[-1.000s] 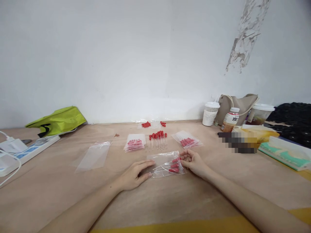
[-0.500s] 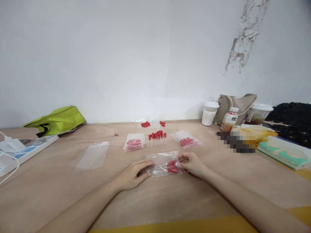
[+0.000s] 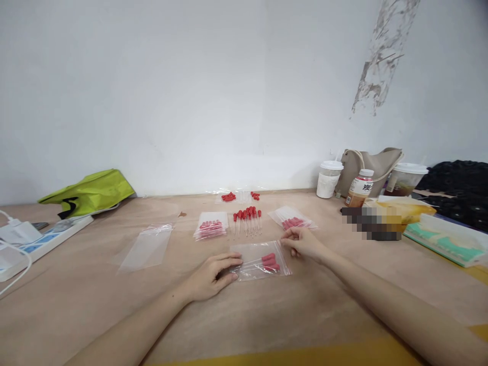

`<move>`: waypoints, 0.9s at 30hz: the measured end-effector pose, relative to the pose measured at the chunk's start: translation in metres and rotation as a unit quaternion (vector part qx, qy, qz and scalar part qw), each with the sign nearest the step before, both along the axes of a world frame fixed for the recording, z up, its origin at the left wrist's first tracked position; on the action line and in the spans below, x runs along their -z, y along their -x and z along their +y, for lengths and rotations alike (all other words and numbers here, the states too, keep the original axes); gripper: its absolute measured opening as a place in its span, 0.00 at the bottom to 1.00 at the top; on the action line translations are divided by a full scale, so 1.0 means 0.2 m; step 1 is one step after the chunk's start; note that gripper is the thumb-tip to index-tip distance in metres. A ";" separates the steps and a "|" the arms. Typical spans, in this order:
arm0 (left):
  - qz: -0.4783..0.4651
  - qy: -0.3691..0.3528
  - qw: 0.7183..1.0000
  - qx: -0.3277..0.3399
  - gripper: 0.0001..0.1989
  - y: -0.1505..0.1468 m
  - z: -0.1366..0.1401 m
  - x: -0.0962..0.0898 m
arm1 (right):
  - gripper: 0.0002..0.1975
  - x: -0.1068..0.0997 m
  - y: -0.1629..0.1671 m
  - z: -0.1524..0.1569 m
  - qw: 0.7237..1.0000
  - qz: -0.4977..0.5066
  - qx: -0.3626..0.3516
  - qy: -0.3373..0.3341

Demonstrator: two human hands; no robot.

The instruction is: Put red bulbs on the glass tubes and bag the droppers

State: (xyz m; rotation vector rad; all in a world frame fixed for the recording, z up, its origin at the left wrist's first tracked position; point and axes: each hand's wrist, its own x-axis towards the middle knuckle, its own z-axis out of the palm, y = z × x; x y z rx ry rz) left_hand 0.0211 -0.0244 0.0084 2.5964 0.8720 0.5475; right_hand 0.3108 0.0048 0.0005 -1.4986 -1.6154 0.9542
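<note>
A clear zip bag (image 3: 251, 276) lies flat before me, its zip edge facing right. Inside it are several glass droppers with red rubber bulbs (image 3: 269, 259). My left hand (image 3: 209, 274) rests on the bag's left end, thumb and fingers apart, tips touching the plastic. At the upper right corner of the zip edge, my right hand (image 3: 301, 244) has its fingers closed on the bag. Just beyond lies a row of loose droppers (image 3: 247, 216), bulbs pointing away. Filled bags (image 3: 210, 226) are stacked left of the row, and other filled bags (image 3: 293, 219) lie right of it.
Unfilled zip bags (image 3: 147, 249) lie at the left. Loose red bulbs (image 3: 229, 196) sit near the wall. A power strip (image 3: 57, 238) and green bag (image 3: 89, 192) are far left. A paper cup (image 3: 329, 180), drink bottle (image 3: 359, 189), handbag (image 3: 348, 165) and tissue pack (image 3: 444, 241) stand right.
My right hand has shifted up to the bag's upper corner. The zip edge now lies flatter and more fully in view. My left hand has stayed almost still.
</note>
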 end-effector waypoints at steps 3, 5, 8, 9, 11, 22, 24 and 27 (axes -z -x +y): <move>-0.004 0.005 1.000 0.003 0.17 0.00 0.00 0.00 | 0.02 -0.04 0.03 0.14 0.984 -0.148 0.060 -0.085; -0.006 0.007 1.000 0.004 0.17 0.00 0.00 0.00 | 0.02 -0.06 0.09 0.25 0.973 -0.184 0.091 -0.106; -0.005 0.013 1.000 0.003 0.17 0.00 0.00 0.00 | 0.08 -0.06 0.19 0.41 0.962 -0.212 0.132 -0.112; -0.005 0.015 1.000 0.003 0.17 0.00 0.00 0.00 | 0.11 -0.06 0.22 0.46 0.959 -0.220 0.142 -0.107; -0.007 0.016 1.000 0.003 0.17 0.00 0.00 0.00 | 0.15 -0.05 0.27 0.53 0.957 -0.232 0.153 -0.087; -0.011 0.022 1.000 -0.001 0.17 0.00 0.00 0.00 | 0.30 -0.14 0.26 0.44 0.956 -0.245 0.141 -0.075; -0.015 0.024 1.000 0.002 0.17 0.00 0.00 0.00 | 0.31 -0.16 0.16 0.35 0.957 -0.232 0.137 -0.111; -0.015 0.022 1.000 0.001 0.17 0.00 0.00 0.00 | 0.28 -0.10 0.00 0.22 0.965 -0.113 0.155 -0.178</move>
